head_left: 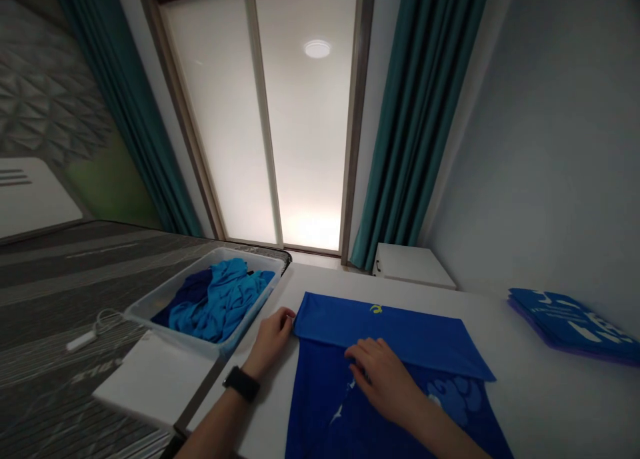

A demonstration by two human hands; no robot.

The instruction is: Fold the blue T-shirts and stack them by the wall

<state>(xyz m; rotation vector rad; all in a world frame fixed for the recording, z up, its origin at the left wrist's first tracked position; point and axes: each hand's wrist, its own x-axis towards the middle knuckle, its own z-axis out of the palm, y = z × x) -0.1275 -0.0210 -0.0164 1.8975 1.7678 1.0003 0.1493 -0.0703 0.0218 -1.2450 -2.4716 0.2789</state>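
A clear plastic bin is sitting at the left edge of the worktop, holding a crumpled bright-blue garment that is lying against a darker navy one. Just beside the bin, a royal-blue shirt is lying flat on the worktop, its top band folded over toward the person. The person's left hand, with a black watch on the wrist, is resting at the shirt's left end, its fingers curled against the folded edge, though I can't tell whether they're gripping it. The right hand is pressing on the fold, its fingers spread and unclenched on the fabric. Well off to the right, a stack of folded blue garments is lying on the worktop.
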